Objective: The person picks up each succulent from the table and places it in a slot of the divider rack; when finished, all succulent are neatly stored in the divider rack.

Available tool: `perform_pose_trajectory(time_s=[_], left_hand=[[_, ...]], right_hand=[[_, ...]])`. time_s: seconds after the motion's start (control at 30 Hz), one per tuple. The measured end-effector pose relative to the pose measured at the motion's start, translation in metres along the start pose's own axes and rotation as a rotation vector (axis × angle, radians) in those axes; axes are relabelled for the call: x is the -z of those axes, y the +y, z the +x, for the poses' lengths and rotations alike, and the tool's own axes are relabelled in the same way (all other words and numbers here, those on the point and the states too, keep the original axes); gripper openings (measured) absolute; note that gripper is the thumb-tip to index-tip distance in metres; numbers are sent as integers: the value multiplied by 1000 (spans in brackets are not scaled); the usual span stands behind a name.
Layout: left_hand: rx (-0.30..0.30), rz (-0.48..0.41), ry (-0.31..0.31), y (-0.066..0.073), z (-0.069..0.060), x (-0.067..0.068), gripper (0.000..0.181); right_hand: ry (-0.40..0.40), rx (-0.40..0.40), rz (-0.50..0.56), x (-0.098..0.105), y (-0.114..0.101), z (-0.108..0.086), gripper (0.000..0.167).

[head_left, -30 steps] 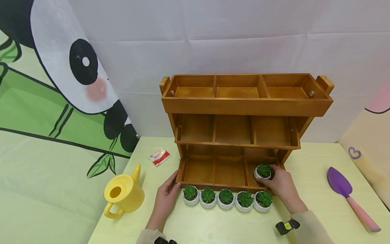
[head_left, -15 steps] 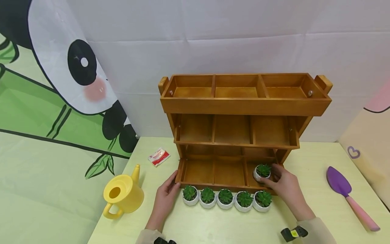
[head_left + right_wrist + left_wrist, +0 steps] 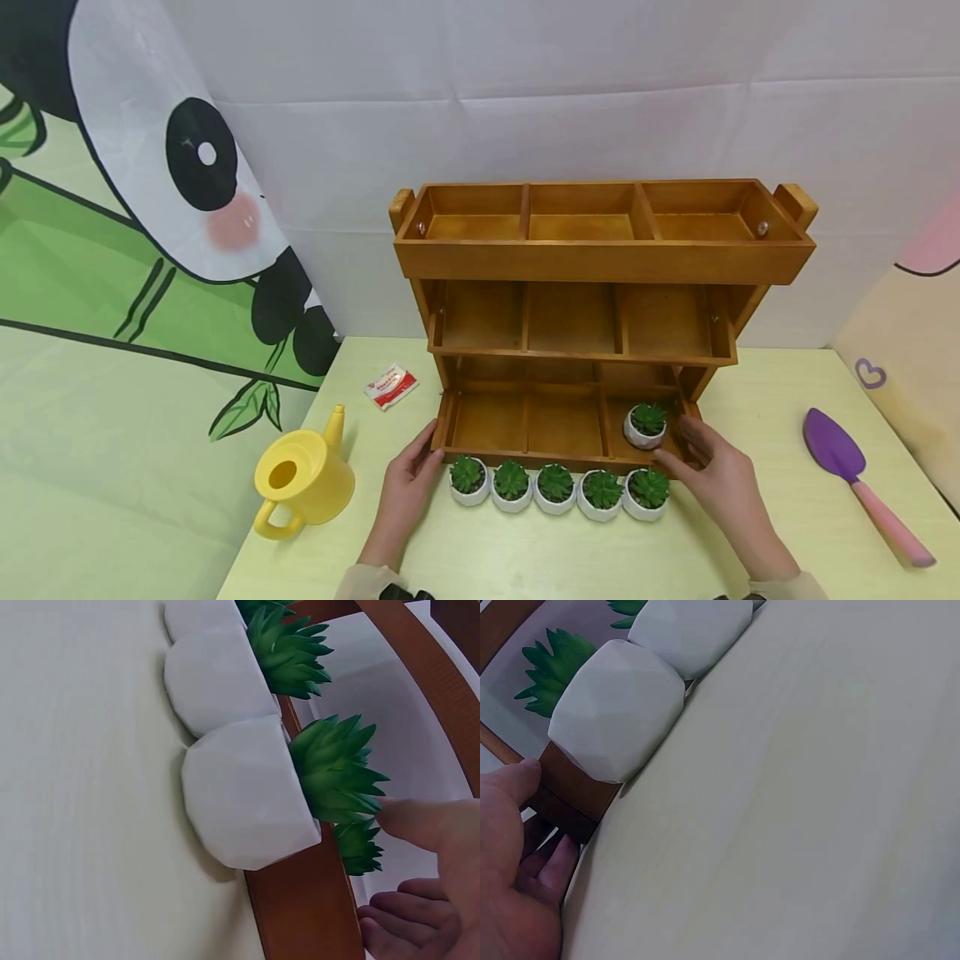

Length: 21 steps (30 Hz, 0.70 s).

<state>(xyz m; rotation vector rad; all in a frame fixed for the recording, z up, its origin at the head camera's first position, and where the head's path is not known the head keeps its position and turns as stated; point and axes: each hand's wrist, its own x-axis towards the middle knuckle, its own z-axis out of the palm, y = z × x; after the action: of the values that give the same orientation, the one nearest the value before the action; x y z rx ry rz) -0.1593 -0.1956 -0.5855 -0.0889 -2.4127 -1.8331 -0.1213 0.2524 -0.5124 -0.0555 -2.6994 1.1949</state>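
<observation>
A brown wooden three-tier shelf (image 3: pixel 604 261) stands on the table. My left hand (image 3: pixel 406 487) holds its lower left front corner; in the left wrist view the thumb (image 3: pixel 526 780) lies on the corner and the other fingers bend below it. One potted succulent (image 3: pixel 645 426) in a white faceted pot stands upright in the bottom tier's right compartment. My right hand (image 3: pixel 722 492) is just right of that pot, thumb and fingers spread apart, holding nothing. Several matching potted succulents (image 3: pixel 555 489) line up along the shelf's front edge; the rightmost (image 3: pixel 247 791) partly hides the one inside in the right wrist view.
A yellow watering can (image 3: pixel 306 479) stands at the left of the table, with a red and white packet (image 3: pixel 392 387) behind it. On the right lies a purple trowel (image 3: pixel 836 446) with a pink handle. A white cloth backdrop (image 3: pixel 585 100) hangs behind the shelf.
My right hand has let go of the potted succulent and drawn back to the right and toward me. The pot stays in the compartment. My left hand has stayed at the shelf's corner.
</observation>
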Motion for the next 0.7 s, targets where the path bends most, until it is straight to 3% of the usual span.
perform_pose_trajectory(time_s=[0.47,0.7], left_hand=[[2,-37,-9,-1,0,1,50],[10,-27,-9,0,0,0,50]], right_hand=[[77,13,-23,0,6,-29,65],[63,-31,59,-2,8,-45,63]])
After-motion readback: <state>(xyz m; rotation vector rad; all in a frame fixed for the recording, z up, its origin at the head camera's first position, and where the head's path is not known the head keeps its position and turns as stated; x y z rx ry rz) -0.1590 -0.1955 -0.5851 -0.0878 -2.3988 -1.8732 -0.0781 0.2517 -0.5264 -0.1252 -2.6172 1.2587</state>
